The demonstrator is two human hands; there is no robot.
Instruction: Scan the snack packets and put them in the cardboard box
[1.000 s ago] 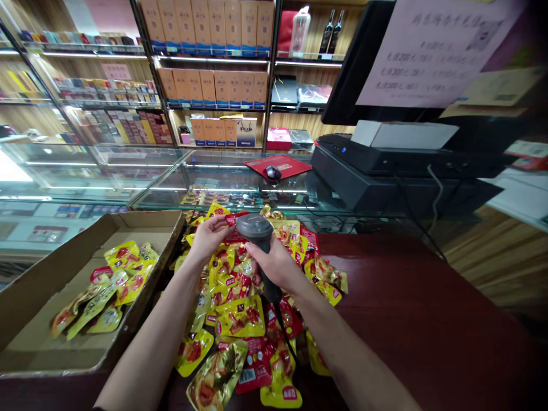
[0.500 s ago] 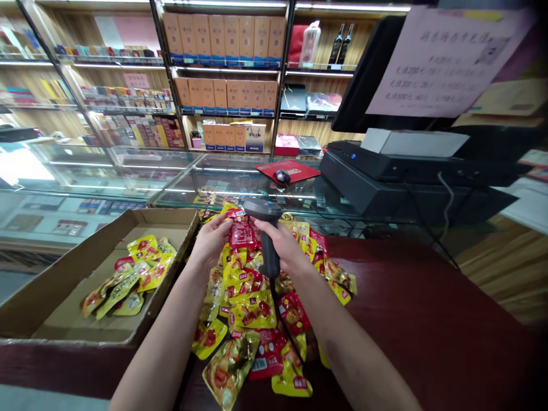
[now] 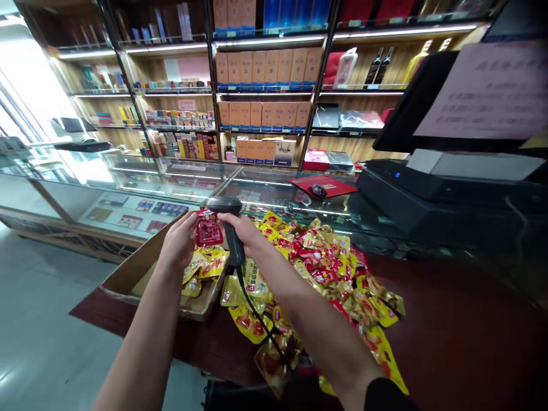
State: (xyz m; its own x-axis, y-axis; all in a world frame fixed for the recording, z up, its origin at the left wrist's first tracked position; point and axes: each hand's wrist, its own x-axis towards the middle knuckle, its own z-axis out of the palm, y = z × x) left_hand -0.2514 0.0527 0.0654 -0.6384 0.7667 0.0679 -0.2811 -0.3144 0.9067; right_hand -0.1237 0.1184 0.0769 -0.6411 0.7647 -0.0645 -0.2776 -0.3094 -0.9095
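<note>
Red packet (image 3: 209, 229) hangs over the surface (image 3: 449, 319), at the far end of the box (image 3: 132, 273); the right forearm (image 3: 308, 308) hides part of the packet pile (image 3: 321, 260); right fingers (image 3: 231, 220) clasp the scanner (image 3: 236, 248), left fingers (image 3: 188, 221) pinch the packet; mouse (image 3: 318, 191) beyond.

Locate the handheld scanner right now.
In the head view, the scanner is left of centre, gripped in the right hand, its head close to the red packet held in the left hand.
</note>
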